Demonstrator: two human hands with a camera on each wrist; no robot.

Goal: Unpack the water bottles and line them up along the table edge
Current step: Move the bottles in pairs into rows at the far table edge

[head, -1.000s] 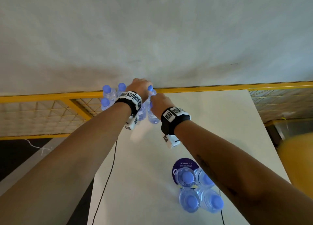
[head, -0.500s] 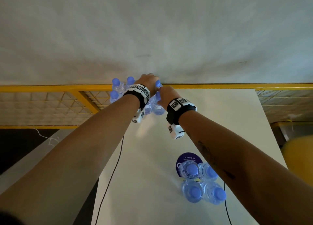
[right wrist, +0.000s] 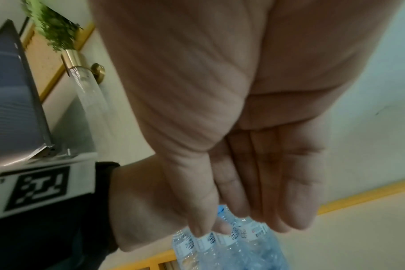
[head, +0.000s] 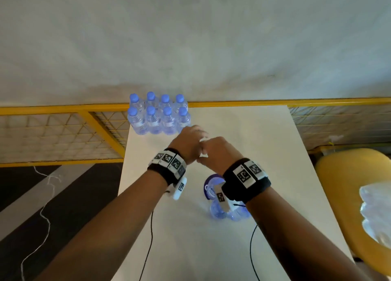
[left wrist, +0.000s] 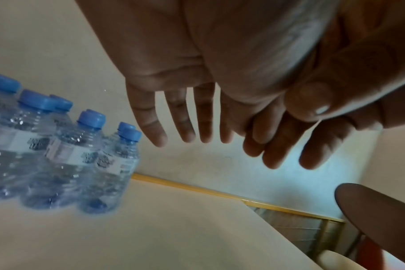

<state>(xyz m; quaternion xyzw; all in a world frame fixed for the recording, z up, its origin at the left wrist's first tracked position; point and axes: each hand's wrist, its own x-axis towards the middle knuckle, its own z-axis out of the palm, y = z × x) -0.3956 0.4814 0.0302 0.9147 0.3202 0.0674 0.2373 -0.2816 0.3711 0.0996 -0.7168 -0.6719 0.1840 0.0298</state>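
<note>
Several clear water bottles with blue caps [head: 158, 116] stand in two tight rows at the table's far left corner, against the yellow rail; they also show in the left wrist view [left wrist: 69, 155]. My left hand [head: 191, 140] hovers just in front of them with fingers [left wrist: 185, 131] straight and spread, holding nothing. My right hand [head: 214, 151] is beside it, touching it, with fingers [right wrist: 266, 201] straight and together, also holding nothing. A few more bottles [head: 229, 212] stand near the table's middle, mostly hidden under my right wrist.
The white table [head: 264, 153] ends at a yellow rail [head: 275, 103] before a wall. A purple round sticker [head: 208, 180] lies by the near bottles. Two black cables [head: 148, 238] trail toward me. A yellow chair [head: 342, 185] at right holds crumpled plastic wrap [head: 376, 213].
Both hands gripped bottles at the far edge, then let go and drew back toward me. The far group now stands free in two full rows.
</note>
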